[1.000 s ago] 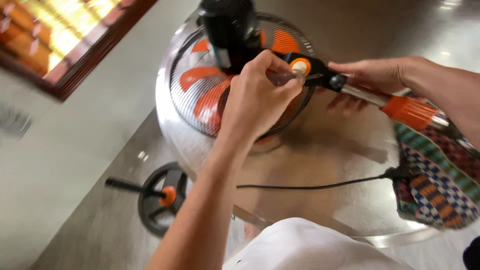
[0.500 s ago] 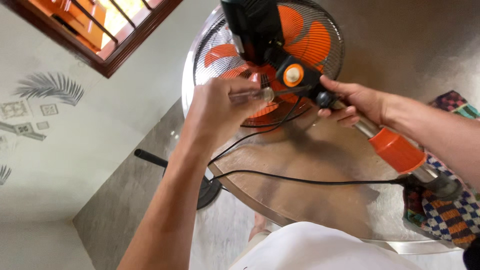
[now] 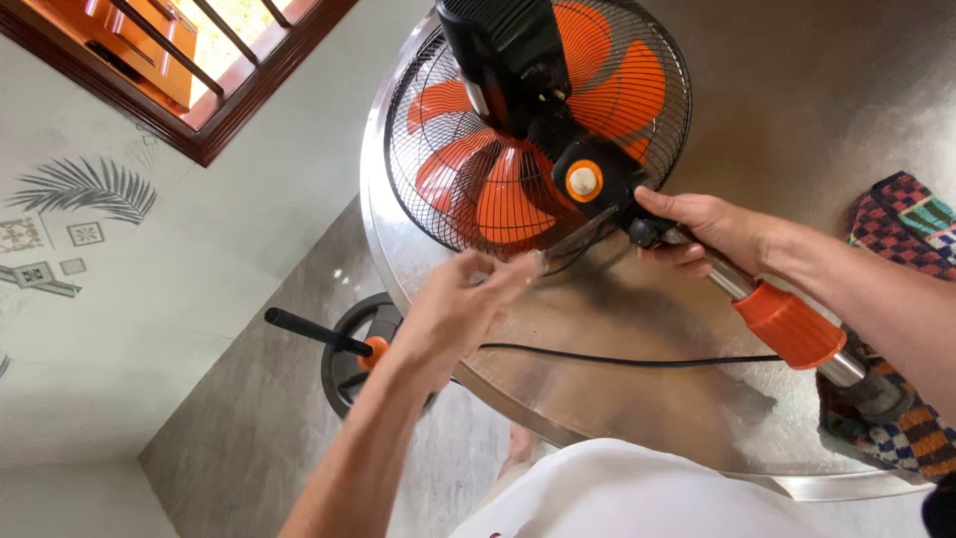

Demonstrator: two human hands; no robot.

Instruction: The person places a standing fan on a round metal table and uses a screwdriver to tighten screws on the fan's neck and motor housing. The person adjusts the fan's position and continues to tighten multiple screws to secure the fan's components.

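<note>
An orange-bladed fan [image 3: 518, 189] with a black wire cage lies on a round metal table [image 3: 637, 418]. Its black motor housing [image 3: 503, 50] and a neck joint with an orange knob [image 3: 585, 180] face up. My right hand [image 3: 702, 229] grips the fan's pole just below the neck, above the orange collar [image 3: 789, 324]. My left hand [image 3: 463, 304] is blurred, a short way left of the neck, with its fingers pinched on what looks like a thin metal tool [image 3: 578, 234] whose tip points at the joint.
A black power cable [image 3: 617, 360] runs across the table. The fan's round black base [image 3: 360, 351], with a black rod sticking out, lies on the floor at the left. A patterned cloth [image 3: 901, 224] hangs at the table's right edge. A barred window [image 3: 199, 70] is at the upper left.
My left hand has drawn back from the fan's neck, down and to the left. My right hand keeps its hold on the pole. The view has shifted a little.
</note>
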